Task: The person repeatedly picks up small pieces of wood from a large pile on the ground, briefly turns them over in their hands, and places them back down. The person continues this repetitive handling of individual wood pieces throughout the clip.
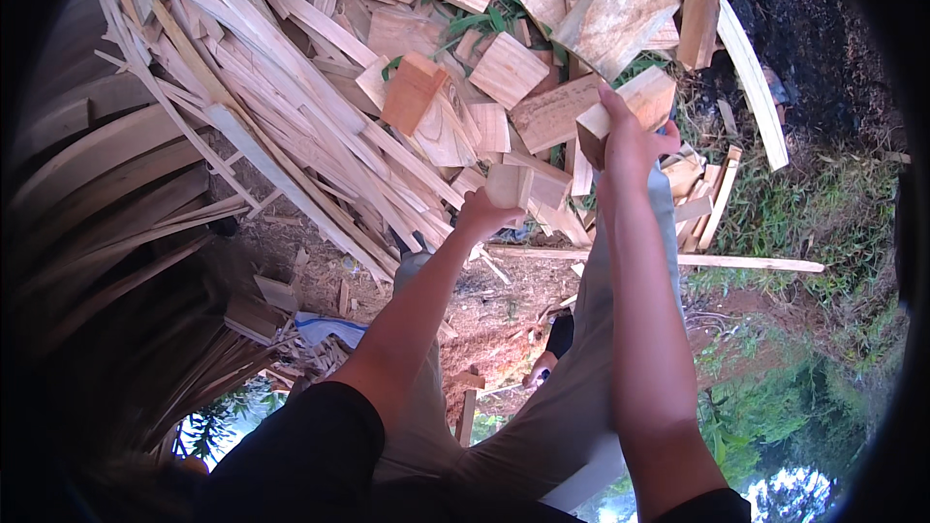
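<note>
Both my arms reach forward over a heap of wood offcuts. My left hand is closed round a small pale wood block, its fingers partly hidden behind it. Farther forward and to the right, my right hand grips a larger wood block with a darker end face; the thumb and fingers wrap its near side. Just beyond the hands lie a brown rough-faced board piece, a square pale block and an orange-brown block.
Long thin wood strips lie in a bundle on the left. A broad flat slab and an upright brown block top the heap at the far right. A long strip crosses the ground beside grass. Stacked boards stand far left.
</note>
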`<state>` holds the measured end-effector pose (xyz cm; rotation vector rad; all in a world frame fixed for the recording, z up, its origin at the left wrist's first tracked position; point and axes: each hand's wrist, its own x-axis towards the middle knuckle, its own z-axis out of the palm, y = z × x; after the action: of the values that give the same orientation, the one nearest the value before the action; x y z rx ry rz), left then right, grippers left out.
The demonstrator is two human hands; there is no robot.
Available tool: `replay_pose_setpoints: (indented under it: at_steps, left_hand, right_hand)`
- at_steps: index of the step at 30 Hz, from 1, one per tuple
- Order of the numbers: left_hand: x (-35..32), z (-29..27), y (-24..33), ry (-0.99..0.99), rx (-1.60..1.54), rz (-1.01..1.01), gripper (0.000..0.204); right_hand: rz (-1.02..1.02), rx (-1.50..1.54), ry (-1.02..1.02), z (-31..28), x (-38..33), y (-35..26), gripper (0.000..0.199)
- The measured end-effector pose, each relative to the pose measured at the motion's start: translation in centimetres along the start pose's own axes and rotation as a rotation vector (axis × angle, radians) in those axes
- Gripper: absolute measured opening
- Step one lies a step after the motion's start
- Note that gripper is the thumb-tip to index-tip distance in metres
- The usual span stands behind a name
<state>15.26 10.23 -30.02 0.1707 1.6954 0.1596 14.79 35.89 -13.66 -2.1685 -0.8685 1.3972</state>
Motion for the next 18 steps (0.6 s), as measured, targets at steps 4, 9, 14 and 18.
replay_pose_setpoints:
  at_steps: [4,9,14,18]
  left_hand:
    - [-1.0,2.0,-4.7,-0.136,0.044,-0.044,0.090]
    - [-2.3,4.9,-12.2,-0.097,0.262,-0.122,0.094]
    - [-2.3,6.3,-14.6,-0.175,0.321,-0.063,0.097]
    - [-1.8,5.9,-15.1,-0.146,0.272,-0.083,0.096]
  right_hand:
    - [0.022,0.022,-0.044,-0.3,-0.6,-0.8,0.105]
    - [0.052,-0.025,-0.074,0.3,-1.3,0.1,0.108]
    - [0.064,-0.024,-0.050,0.0,-1.2,0.8,0.113]
    - [0.068,-0.047,-0.060,0.3,-1.4,1.6,0.118]
